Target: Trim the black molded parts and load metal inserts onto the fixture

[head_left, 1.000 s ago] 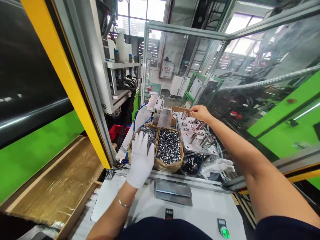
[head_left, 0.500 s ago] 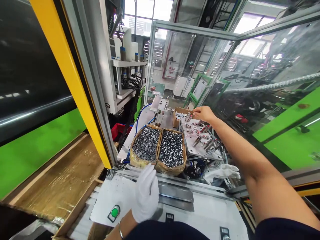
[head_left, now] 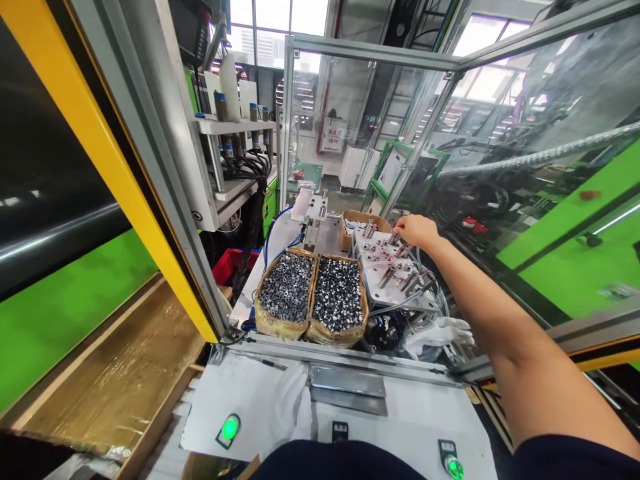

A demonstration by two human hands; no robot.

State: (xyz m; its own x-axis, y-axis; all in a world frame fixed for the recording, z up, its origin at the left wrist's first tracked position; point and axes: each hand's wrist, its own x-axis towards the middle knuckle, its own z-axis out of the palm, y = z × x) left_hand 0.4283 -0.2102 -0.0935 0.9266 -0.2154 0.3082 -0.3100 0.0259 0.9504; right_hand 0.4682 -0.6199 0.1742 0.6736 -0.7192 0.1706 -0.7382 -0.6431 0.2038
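right hand [head_left: 418, 231]: while the bare forearm is extending along the right side, this hand is hovering at the far end of the fixture plate [head_left: 375, 293], its fingertips gathering close together; whether they are clamping on a part, i cannot tell
fixture plate: it is lying below the right hand and toward the person, its metal posts [head_left: 386, 276] standing just beside the fingertips at the far end
left hand [head_left: 293, 403]: gloved in white, it is blurring low over the worktop [head_left: 405, 413], just left of the metal block [head_left: 347, 381]; whether its fingers are parting or closing, i cannot tell
ring box [head_left: 280, 328]: it is sitting left of the part box [head_left: 336, 337], both filling the space between the hands
cardboard box [head_left: 347, 240]: it is standing behind the plate, just left of the right hand
loose glove [head_left: 437, 337]: it is lying in front of the plate
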